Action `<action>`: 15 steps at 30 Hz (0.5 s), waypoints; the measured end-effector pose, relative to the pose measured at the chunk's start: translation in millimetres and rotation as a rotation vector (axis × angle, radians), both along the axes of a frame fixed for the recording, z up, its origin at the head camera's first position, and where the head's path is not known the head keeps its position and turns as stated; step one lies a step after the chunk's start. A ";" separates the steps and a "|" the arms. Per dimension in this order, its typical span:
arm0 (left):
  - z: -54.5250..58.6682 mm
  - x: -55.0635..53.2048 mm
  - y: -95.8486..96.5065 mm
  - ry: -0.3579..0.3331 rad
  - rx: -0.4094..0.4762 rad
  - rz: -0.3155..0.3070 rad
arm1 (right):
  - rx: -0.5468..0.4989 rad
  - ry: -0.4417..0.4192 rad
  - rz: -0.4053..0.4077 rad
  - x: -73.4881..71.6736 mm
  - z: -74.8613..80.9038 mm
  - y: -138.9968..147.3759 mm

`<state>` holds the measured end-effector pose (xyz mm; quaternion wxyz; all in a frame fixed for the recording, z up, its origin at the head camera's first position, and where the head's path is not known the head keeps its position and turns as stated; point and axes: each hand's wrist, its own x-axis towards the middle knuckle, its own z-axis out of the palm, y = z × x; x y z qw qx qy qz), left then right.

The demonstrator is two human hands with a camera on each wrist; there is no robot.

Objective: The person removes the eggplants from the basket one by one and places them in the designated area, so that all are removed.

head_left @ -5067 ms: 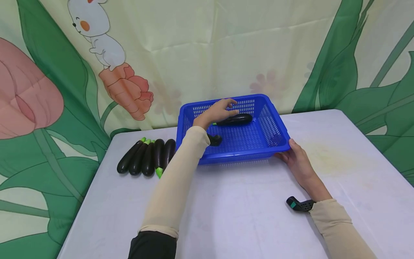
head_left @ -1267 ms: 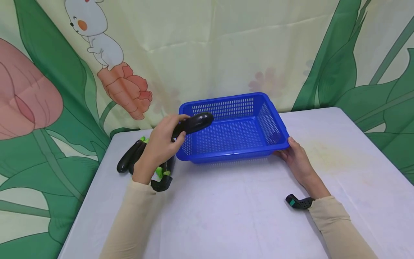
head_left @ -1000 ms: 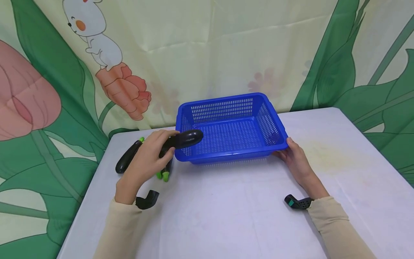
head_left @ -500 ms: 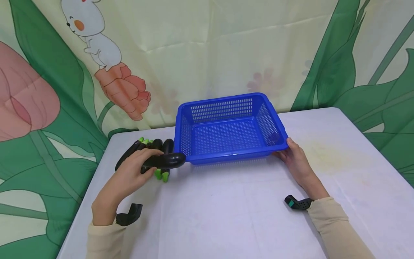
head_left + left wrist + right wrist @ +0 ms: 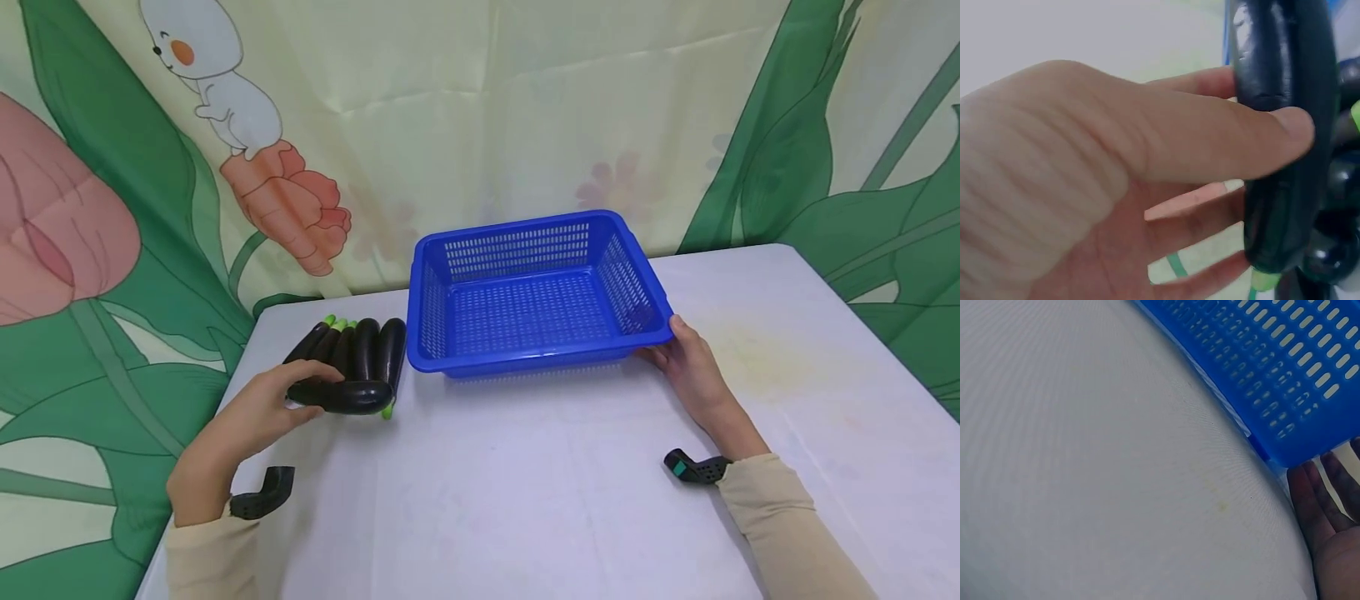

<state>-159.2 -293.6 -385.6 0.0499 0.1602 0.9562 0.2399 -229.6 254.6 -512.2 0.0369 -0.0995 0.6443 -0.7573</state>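
Note:
My left hand (image 5: 251, 417) holds a glossy dark purple eggplant (image 5: 351, 398) between thumb and fingers, low in front of a row of eggplants (image 5: 366, 346) at the table's left. In the left wrist view the thumb lies across the held eggplant (image 5: 1288, 62), its fingers behind it and a bit of green stem at the lower end. My right hand (image 5: 701, 375) grips the front right corner of a blue plastic basket (image 5: 525, 364), thumb at the rim and fingers below. In the right wrist view those fingers (image 5: 1310, 500) reach the basket's lower corner.
A white-covered table (image 5: 525, 483) carries everything. The basket stands at its back, close to the row of eggplants. Behind hangs a printed cloth (image 5: 420, 100) with a rabbit and leaves. Each wrist wears a black strap-mounted device (image 5: 697, 468).
Earlier the left hand reached into the basket, where an eggplant lay. It has since lifted that eggplant out and brought it left and down beside the others. The right hand has stayed at the corner.

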 end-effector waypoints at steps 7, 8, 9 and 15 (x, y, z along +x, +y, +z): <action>-18.4 -6.7 -14.6 -0.099 -0.041 0.014 | -0.002 -0.023 -0.012 3.8 -2.2 -1.2; -20.2 -7.2 -15.7 -0.108 -0.052 0.022 | 0.002 -0.023 -0.010 3.7 -2.1 -1.7; -21.6 -7.8 -16.8 -0.118 -0.062 0.030 | 0.008 -0.022 -0.008 3.4 -1.8 -2.2; -25.7 -13.8 -17.5 -0.173 -0.101 0.063 | 0.021 -0.005 -0.014 0.4 0.1 -1.4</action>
